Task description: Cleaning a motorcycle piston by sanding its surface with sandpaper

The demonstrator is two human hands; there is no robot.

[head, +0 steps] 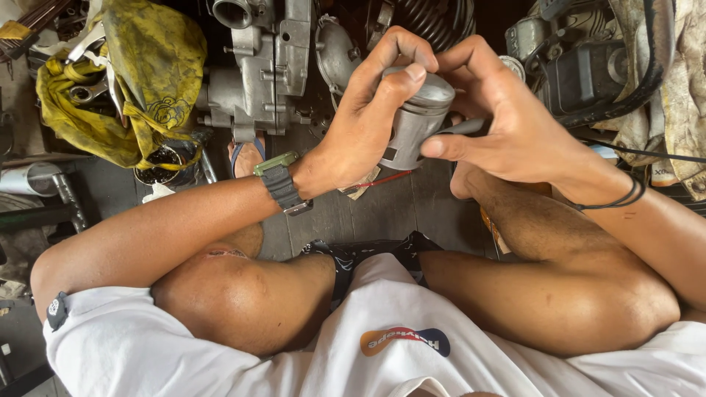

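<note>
Grey metal piston (415,117) sat clamped in my left hand (364,121), thumb over its crown; my right hand (507,121) pinched a thin grey tool (462,127) against its side.

You held a grey metal piston (415,121) in your left hand (368,121), thumb pressed over its crown. Your right hand (507,121) pinched a thin grey tool (460,127) against its side. A yellow rag (140,73) lay beside an engine casing (261,66).

Dull grey piston (415,117) in my hands. My watch (282,181) black, green bezel. Yellow stained rag (140,66). My shirt (220,353) white. Engine case (257,66) silver-grey.
</note>
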